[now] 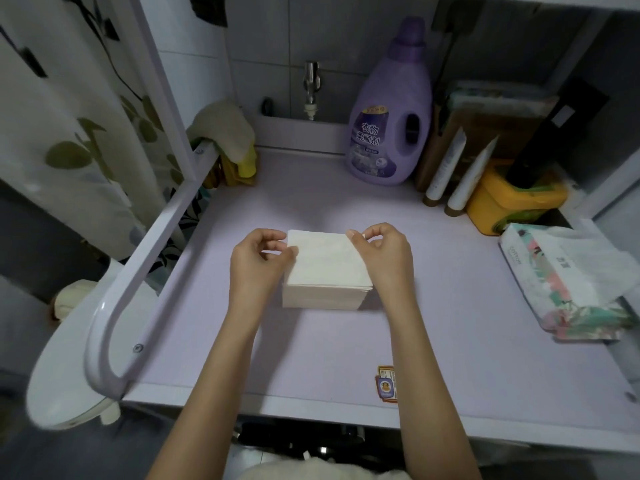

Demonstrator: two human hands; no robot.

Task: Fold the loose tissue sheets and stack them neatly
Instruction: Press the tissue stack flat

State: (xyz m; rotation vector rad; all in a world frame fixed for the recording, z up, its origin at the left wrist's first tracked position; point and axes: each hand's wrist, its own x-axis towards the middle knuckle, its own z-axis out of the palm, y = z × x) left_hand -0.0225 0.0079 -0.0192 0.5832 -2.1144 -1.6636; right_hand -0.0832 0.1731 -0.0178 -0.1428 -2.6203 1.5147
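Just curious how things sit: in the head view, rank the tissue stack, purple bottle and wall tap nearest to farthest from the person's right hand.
1. Tissue stack: the right hand pinches its top sheet.
2. Purple bottle: back of the surface.
3. Tap: on the wall beyond.

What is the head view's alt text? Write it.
The left hand and right hand pinch the far corners of the top tissue sheet on a neat white stack on a lilac tabletop. A purple fabric softener bottle stands behind, a tissue pack at right.
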